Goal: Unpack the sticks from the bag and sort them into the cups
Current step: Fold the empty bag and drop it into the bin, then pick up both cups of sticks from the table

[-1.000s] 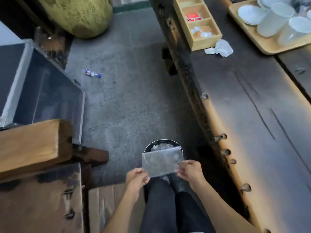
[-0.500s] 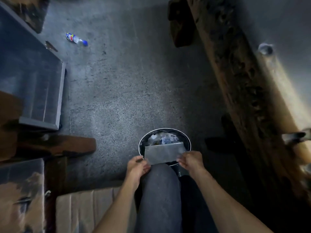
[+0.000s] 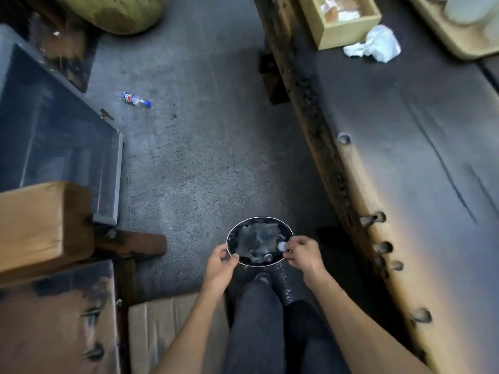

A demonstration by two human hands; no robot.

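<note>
The clear plastic bag [image 3: 258, 237] lies crumpled inside the round black bin [image 3: 231, 236] on the floor, on top of other rubbish. My left hand [image 3: 220, 261] hovers at the bin's near-left rim with loosely curled fingers and holds nothing. My right hand [image 3: 302, 252] is at the near-right rim, fingers apart, beside a small white cap [image 3: 282, 247] in the bin. White cups [image 3: 461, 10] show blurred at the top right on a wooden tray [image 3: 445, 43]. No sticks are visible.
A long dark wooden table [image 3: 405, 171] runs along the right, carrying a wooden compartment box [image 3: 348, 33] and a crumpled tissue [image 3: 375, 47]. A plastic bottle [image 3: 135, 99] lies on the concrete floor. A wooden beam [image 3: 40, 225] and cardboard [image 3: 167, 327] sit at the left; my legs [image 3: 259, 319] are below.
Both hands held the clear bag over the bin before; now the bag lies in the bin and the hands have let go. The view has tilted back up toward the table.
</note>
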